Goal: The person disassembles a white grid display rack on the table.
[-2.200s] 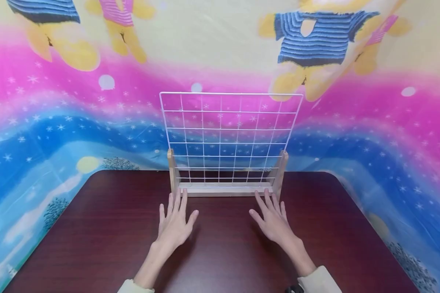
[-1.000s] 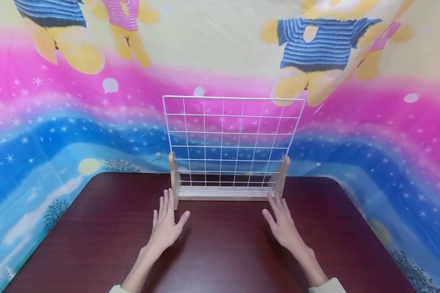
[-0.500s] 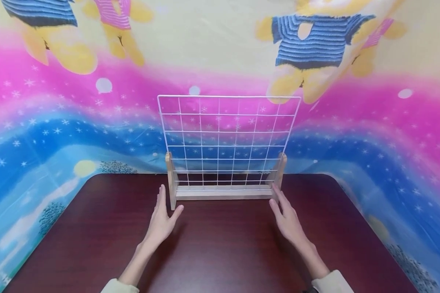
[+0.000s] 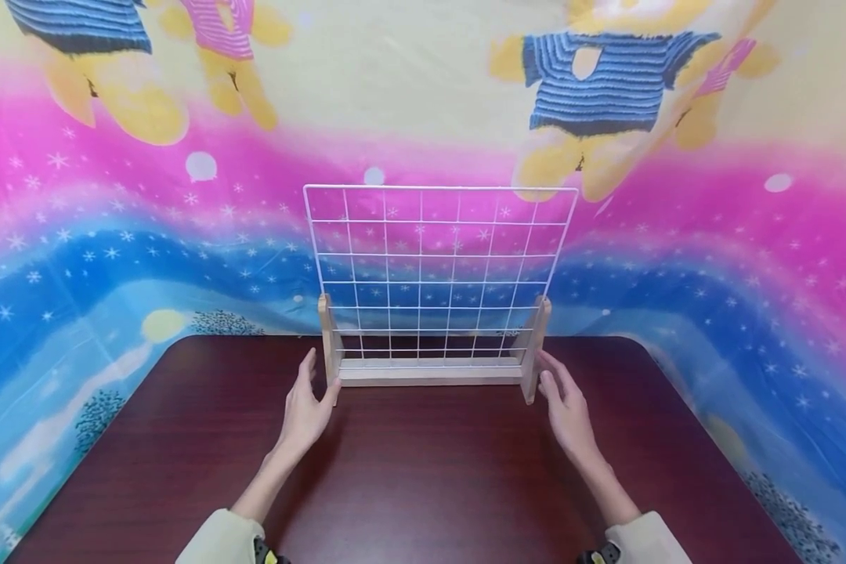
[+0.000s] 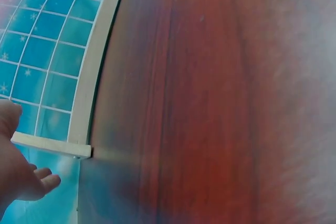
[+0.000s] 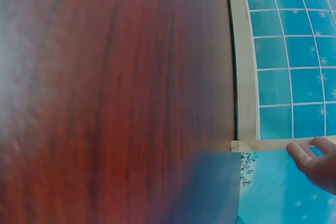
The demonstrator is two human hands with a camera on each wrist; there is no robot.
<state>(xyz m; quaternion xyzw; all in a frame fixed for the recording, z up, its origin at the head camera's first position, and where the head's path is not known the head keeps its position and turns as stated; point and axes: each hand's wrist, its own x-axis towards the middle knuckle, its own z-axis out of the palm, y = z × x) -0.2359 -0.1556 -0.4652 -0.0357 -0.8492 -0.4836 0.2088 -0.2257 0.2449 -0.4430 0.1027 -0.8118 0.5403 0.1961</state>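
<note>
A white wire grid panel [image 4: 440, 187] stands upright in a pale wooden stand [image 4: 430, 377] with an upright at each end. My left hand [image 4: 305, 415] is at the left upright [image 4: 327, 333], thumb toward its front edge and fingers spread along its outer side. In the left wrist view, that hand's thumb and fingers are apart, either side of the upright's line. My right hand [image 4: 569, 415] is outside the right upright [image 4: 536, 337], its fingertips right at the outer face. The right wrist view shows the fingertips [image 6: 295, 150] overlapping the upright's edge, with the fingers slightly bent.
The stand rests toward the back of a dark reddish-brown table [image 4: 430, 486] with rounded far corners. Behind and beside the table hangs a colourful cloth [image 4: 423, 102] printed with bears and snowflakes. Light sleeves [image 4: 218, 536] cover both forearms near the wrists.
Both hands have moved outward from in front of the stand's base to its two end uprights. The fingers have turned from flat and forward to the uprights' outer sides. The stand stays in place.
</note>
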